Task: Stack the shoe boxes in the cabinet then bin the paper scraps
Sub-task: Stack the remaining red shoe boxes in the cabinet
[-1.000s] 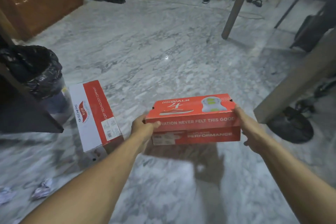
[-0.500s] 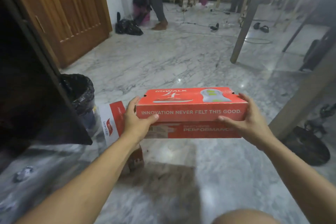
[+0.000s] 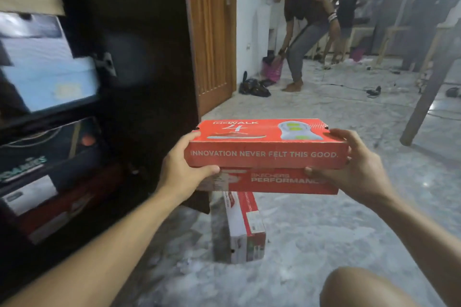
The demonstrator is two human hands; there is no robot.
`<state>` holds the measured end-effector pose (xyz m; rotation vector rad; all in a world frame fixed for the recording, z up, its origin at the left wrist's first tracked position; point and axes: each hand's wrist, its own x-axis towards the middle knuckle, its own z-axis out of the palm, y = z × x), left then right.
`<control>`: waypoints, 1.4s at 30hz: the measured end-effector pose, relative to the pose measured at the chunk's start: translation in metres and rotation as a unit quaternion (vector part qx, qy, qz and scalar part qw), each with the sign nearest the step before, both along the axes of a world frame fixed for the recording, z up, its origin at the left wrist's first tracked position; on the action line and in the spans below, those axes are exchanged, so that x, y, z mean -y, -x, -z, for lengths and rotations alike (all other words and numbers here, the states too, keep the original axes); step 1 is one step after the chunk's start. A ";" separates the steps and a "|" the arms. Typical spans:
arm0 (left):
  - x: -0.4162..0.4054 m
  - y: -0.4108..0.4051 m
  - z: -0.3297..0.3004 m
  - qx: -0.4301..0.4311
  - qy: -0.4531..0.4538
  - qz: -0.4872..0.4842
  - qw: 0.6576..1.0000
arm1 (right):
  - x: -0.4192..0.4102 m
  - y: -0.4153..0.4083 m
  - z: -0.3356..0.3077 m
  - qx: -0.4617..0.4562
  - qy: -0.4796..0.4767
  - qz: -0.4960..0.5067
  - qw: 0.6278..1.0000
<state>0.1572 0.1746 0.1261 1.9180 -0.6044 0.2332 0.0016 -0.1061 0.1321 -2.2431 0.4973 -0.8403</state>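
Holding: our left hand (image 3: 184,172) and right hand (image 3: 349,167) grip the ends of the red box (image 3: 264,154), carried level in the air.
Done: left of our hands, the cabinet (image 3: 139,32) already has boxes stacked.
Left: a second box (image 3: 244,227) stands on the floor below our hands; scraps not in view now.
Changed: we have turned toward the cabinet since half a second ago; the bin is gone from view.

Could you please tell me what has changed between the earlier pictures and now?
The view has swung left and up: the dark cabinet with stacked boxes now fills the left side, and the black-lined bin has left the view. The red cardboard shoe box was lifted higher. The right hand shifted from the box's end to gripping its front corner. The left hand keeps its grip; the second red and white shoe box stays on the floor.
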 end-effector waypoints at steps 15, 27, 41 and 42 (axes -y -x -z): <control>-0.208 0.027 -0.087 0.065 0.070 -0.227 0.969 | -0.176 -0.097 -0.087 0.073 0.076 -0.217 0.971; -0.323 0.000 -0.213 0.143 0.116 -0.337 0.923 | -0.308 -0.174 -0.197 0.192 0.042 -0.297 0.934; -0.397 -0.055 -0.397 0.207 0.110 -0.470 0.851 | -0.414 -0.283 -0.369 0.266 -0.076 -0.362 0.890; -0.403 -0.061 -0.405 0.208 0.109 -0.481 0.845 | -0.424 -0.296 -0.375 0.259 -0.083 -0.362 0.892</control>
